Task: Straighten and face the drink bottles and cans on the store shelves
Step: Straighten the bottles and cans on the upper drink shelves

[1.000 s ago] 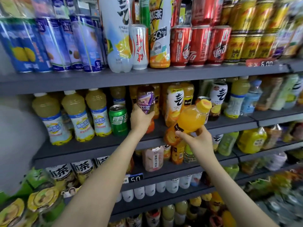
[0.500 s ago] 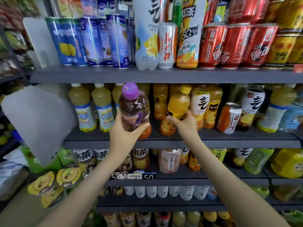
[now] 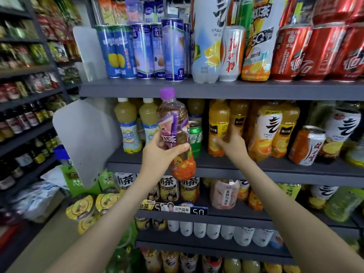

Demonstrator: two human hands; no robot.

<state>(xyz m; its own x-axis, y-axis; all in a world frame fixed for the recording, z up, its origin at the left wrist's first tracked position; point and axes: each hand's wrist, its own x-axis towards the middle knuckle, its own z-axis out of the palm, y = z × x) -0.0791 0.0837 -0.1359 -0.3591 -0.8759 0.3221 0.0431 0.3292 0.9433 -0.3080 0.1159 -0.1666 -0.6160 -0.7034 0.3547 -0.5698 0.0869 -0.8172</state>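
Note:
My left hand (image 3: pixel 160 154) grips a purple-capped tea bottle (image 3: pixel 174 123) and holds it upright in front of the middle shelf (image 3: pixel 275 170), off the shelf board. My right hand (image 3: pixel 231 145) holds the lower part of an orange juice bottle (image 3: pixel 218 123) that stands upright on that shelf. A green can (image 3: pixel 195 137) stands between the two, partly hidden behind the tea bottle. More orange bottles stand to the right of my right hand.
Pale yellow bottles (image 3: pixel 128 125) stand left of the tea bottle. A tilted white and red can (image 3: pixel 309 145) leans at the right of the middle shelf. Blue cans (image 3: pixel 143 50), tall bottles and red cans (image 3: pixel 289 52) fill the top shelf. A grey divider panel (image 3: pixel 84 138) ends the shelf at left.
My left hand has pulled the purple-capped bottle out of the shelf and lifted it. My right hand has brought the tilted orange bottle back and stood it upright on the shelf.

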